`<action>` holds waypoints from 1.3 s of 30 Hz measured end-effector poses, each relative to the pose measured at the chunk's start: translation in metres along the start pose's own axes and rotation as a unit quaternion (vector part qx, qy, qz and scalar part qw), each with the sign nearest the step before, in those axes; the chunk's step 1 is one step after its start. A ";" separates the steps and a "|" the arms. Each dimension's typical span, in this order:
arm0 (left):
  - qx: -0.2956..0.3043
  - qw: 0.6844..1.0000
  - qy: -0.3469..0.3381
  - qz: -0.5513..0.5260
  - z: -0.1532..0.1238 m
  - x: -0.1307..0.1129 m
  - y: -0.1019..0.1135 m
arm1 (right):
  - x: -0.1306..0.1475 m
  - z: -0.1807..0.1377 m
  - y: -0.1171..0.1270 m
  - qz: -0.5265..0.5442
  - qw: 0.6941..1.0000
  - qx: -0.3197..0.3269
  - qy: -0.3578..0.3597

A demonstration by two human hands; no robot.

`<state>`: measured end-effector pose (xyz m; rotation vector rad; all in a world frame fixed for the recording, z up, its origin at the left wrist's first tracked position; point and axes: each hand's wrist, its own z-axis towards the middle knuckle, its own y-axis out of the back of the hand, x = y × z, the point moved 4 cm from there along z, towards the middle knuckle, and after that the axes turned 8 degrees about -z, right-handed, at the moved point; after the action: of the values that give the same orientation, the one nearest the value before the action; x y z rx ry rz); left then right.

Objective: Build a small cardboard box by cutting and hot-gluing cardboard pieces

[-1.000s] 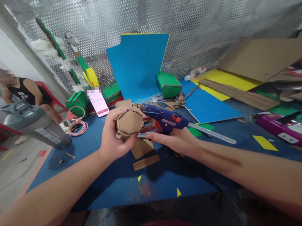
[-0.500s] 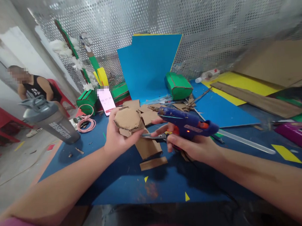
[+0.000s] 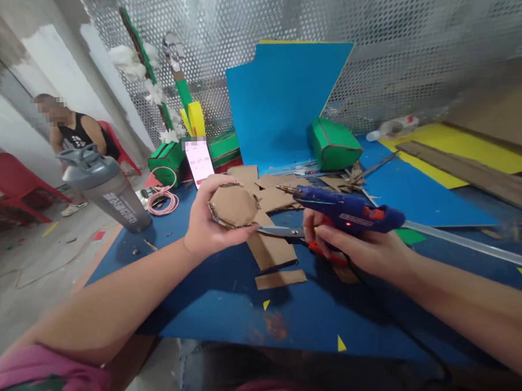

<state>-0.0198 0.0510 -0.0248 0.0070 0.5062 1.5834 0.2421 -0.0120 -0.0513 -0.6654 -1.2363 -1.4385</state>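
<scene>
My left hand (image 3: pixel 206 227) is wrapped round a many-sided cardboard piece (image 3: pixel 234 206), its flat face turned towards me and its cut edges rough. In my right hand (image 3: pixel 338 235) is a blue hot glue gun (image 3: pixel 339 206) with a lit red light; its nozzle points left at the cardboard piece but stays apart from it. A clear glue stick (image 3: pixel 471 244) juts from its back end. Scissors (image 3: pixel 284 232) with red handles show below the gun, partly hidden behind my right fingers. Cardboard strips and scraps (image 3: pixel 269 244) lie beneath on the blue table.
A grey shaker bottle (image 3: pixel 114 193) stands at the left, beside a coiled pink cable (image 3: pixel 162 201). A phone (image 3: pixel 199 162) leans against green boxes. Behind are a blue board (image 3: pixel 289 102) and a green block (image 3: pixel 334 143). A person (image 3: pixel 74 128) sits beyond the table.
The view has shifted, so most things appear further right. My right hand has drawn the glue gun slightly away from the cardboard piece, widening the gap; both hands keep their hold.
</scene>
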 end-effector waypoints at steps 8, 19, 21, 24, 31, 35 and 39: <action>0.027 1.000 -0.010 0.008 0.006 -0.003 0.000 | 0.007 -0.005 0.006 0.073 0.996 0.021 0.037; 0.036 0.999 0.019 -0.002 -0.004 0.009 -0.009 | 0.024 -0.009 -0.003 -0.005 0.996 0.061 0.057; 0.042 0.999 0.027 -0.005 -0.005 0.010 -0.009 | 0.025 -0.007 -0.004 -0.032 0.996 0.068 0.053; 0.047 0.999 0.024 -0.005 -0.004 0.010 -0.008 | 0.024 -0.005 -0.003 -0.074 0.995 0.055 0.043; 0.056 0.998 0.020 -0.003 -0.003 0.008 -0.008 | 0.005 -0.009 -0.002 -0.103 0.992 0.033 0.070; 0.053 0.998 0.026 -0.013 -0.004 0.010 -0.009 | -0.003 -0.012 0.000 -0.147 0.985 0.000 0.085; 0.054 0.998 0.036 -0.005 -0.004 0.009 -0.010 | -0.005 -0.013 0.001 -0.147 0.985 0.000 0.087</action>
<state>-0.0124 0.0583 -0.0348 0.0285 0.6475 1.5484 0.2477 -0.0221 -0.0592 -0.3573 -1.2324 -1.7009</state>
